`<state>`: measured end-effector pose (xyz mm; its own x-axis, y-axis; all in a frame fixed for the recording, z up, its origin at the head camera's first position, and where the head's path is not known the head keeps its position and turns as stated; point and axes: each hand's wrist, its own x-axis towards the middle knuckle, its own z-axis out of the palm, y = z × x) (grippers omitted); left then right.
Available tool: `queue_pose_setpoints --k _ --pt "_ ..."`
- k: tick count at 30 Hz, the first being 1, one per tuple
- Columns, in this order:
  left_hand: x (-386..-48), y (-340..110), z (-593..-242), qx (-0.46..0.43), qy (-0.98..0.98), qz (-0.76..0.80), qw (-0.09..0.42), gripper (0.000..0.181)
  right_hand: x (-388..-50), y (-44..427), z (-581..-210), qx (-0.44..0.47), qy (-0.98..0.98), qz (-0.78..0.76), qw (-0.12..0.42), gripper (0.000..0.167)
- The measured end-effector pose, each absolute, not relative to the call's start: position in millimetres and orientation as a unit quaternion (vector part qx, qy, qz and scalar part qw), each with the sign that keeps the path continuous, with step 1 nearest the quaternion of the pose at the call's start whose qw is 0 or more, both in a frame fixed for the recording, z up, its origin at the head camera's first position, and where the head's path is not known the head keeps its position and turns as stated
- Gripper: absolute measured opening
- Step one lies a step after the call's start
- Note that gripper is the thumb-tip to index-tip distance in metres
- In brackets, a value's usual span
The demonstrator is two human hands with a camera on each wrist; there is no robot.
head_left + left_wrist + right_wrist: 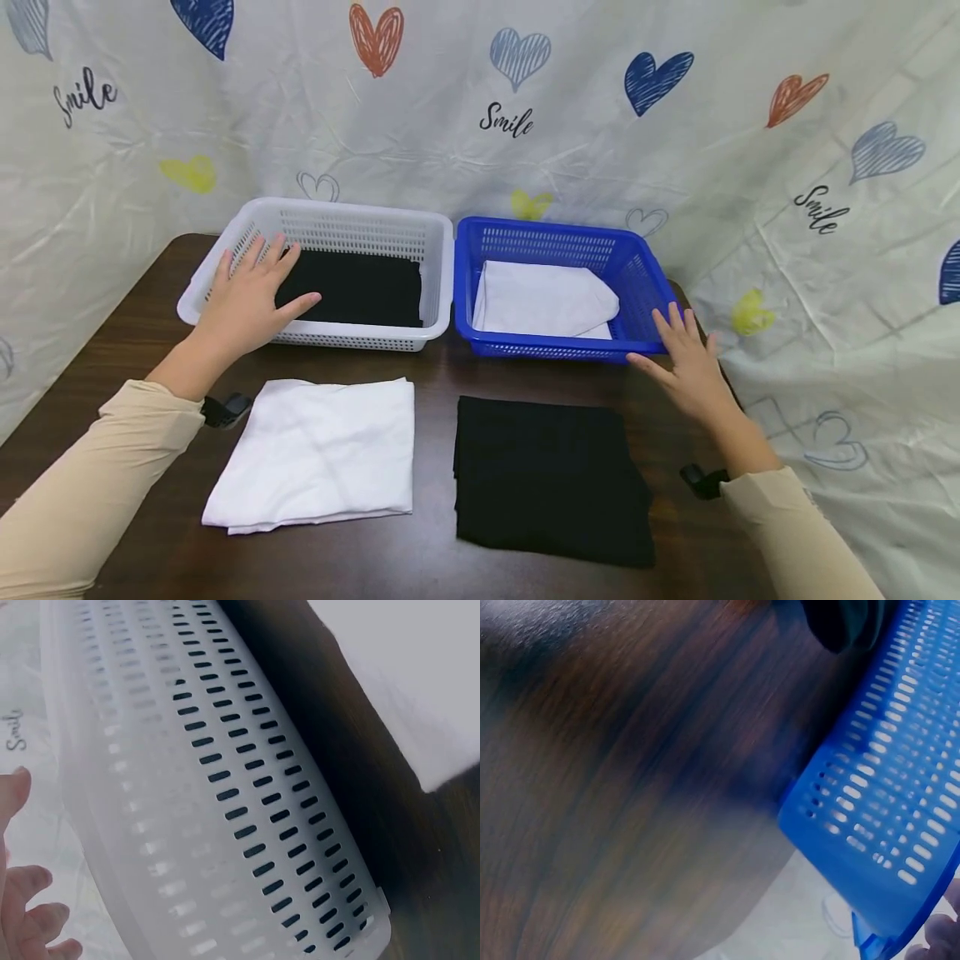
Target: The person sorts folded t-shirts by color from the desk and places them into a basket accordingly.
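The left hand, fingers spread, is over the left part of a white basket that has a folded black cloth in it. In the left wrist view, fingertips show beside the basket's wall. The right hand is spread at the front right corner of a blue basket; whether it touches the rim I cannot tell. Inside the blue basket lies a folded white cloth. Neither hand holds anything. The right wrist view shows the blue basket's wall and some fingers at the edge.
Nearer on the dark wooden table lie a folded white cloth at the left and a folded black cloth at the right. Behind the baskets hangs a white curtain with hearts. The two baskets stand side by side.
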<state>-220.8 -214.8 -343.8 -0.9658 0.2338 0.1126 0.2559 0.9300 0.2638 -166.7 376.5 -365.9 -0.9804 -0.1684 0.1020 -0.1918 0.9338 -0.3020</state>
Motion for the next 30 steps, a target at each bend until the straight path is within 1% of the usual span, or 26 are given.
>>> queue_pose_setpoints --k 10,30 --pt "-218 -199 -343 -0.131 -0.982 -0.137 0.028 0.087 -163 371 -368 0.093 -0.982 0.159 0.03 0.09" --pt "-203 -175 -350 -0.154 -0.975 -0.158 0.034 0.086 -148 350 -365 0.106 -0.98 0.165 0.035 0.091"
